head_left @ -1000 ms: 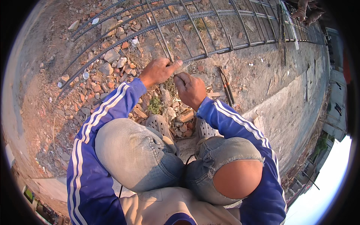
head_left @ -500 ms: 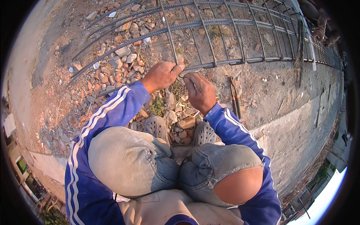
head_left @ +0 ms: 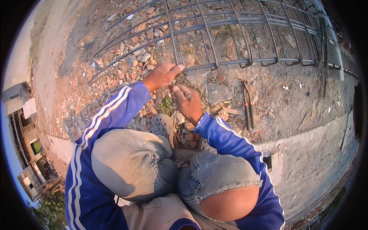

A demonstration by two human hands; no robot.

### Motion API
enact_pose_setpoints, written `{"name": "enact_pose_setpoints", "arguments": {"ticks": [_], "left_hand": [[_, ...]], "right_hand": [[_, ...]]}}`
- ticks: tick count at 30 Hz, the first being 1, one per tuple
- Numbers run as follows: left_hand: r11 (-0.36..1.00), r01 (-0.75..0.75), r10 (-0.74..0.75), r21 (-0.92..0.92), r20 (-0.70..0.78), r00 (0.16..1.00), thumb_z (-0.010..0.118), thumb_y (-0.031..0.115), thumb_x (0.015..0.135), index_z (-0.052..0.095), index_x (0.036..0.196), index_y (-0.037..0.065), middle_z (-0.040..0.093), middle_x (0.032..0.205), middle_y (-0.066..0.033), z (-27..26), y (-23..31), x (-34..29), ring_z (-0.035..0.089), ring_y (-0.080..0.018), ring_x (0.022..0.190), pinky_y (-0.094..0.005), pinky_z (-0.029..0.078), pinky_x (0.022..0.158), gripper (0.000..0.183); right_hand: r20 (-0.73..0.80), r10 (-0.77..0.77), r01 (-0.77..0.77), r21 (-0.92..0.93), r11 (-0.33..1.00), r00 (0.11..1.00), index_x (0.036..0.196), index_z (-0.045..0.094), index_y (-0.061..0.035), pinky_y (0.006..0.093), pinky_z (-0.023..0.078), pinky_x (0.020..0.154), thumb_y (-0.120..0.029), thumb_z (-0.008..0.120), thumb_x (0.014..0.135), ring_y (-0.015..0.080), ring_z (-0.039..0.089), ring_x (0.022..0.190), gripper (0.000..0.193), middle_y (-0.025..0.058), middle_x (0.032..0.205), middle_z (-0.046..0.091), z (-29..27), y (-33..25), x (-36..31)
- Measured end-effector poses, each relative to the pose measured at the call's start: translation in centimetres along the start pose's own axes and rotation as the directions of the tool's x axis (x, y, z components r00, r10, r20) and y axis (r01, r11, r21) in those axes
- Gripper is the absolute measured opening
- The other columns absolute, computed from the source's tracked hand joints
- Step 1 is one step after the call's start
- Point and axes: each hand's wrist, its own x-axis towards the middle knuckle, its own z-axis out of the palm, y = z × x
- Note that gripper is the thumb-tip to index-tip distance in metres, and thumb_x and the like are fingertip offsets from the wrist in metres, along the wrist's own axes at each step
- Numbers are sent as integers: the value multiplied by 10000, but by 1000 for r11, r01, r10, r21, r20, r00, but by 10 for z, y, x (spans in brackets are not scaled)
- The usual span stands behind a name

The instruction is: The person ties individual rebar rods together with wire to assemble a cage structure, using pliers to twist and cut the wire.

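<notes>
**Both hands at one joint of a rebar cage, ground level**

Ground point(head_left: 306, 115): bare packed dirt, strewn with broken brick and grey stones, thickest toward the left part under the cage. A pale concrete ledge point(head_left: 306, 161) runs along the near right side of the ground.

Long cage of dark ribbed steel bars with bent stirrups point(head_left: 230, 42): lies on the ground across the far side, running from the left rubble to the far right edge. Its near long bar sits closest to the person.

Person: crouched, knees in worn grey jeans, blue sleeves with white stripes, grey perforated clogs point(head_left: 163, 126) on the rubble.

Left hand point(head_left: 161, 76): on the near long bar where an upright stirrup crosses it. Fingers curled over the bar, thumb stretched right along it. Grip looks closed on the bar.

Right hand point(head_left: 188, 101): just below and right of the left hand, nearly touching it. Fingers bent together, tips pointed up at the same joint. Something thin seems pinched there; cannot tell what, too small.

Pair of rusty long-handled pincers point(head_left: 247, 105): lies on the dirt right of the right hand, apart from it, handles toward the ledge, untouched.

Small green weed point(head_left: 166, 104): between the right hand and the clogs.
</notes>
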Motion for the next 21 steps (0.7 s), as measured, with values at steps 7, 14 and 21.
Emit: {"name": "enact_pose_setpoints", "arguments": {"ticks": [7,14,21], "left_hand": [[982,-107,166,157,-440,882,427,451,976,536,1252,-1,526,1236,-216,10,9,-42,473,-407,1186,-485,375,1009,541],[974,-118,189,194,-404,895,491,333,976,489,1323,69,457,1346,-168,-35,26,-114,456,-367,1246,-445,395,1018,437],[926,-49,246,375,-500,830,468,335,989,598,1188,58,584,1167,-166,-119,15,-148,569,-340,1090,-425,456,927,365]], "right_hand": [[-304,-327,165,-456,875,894,1299,511,-2,351,491,769,-244,633,906,244,604,859,478,158,993,602,-102,-12,-41],[-474,-49,-423,-823,378,879,1326,453,2,463,446,910,-336,754,745,396,517,1134,737,245,1216,520,-217,48,-108],[-321,57,-325,-915,239,945,1207,490,-15,468,484,820,-357,770,738,377,605,1005,645,210,1091,612,-264,80,-103]]}}
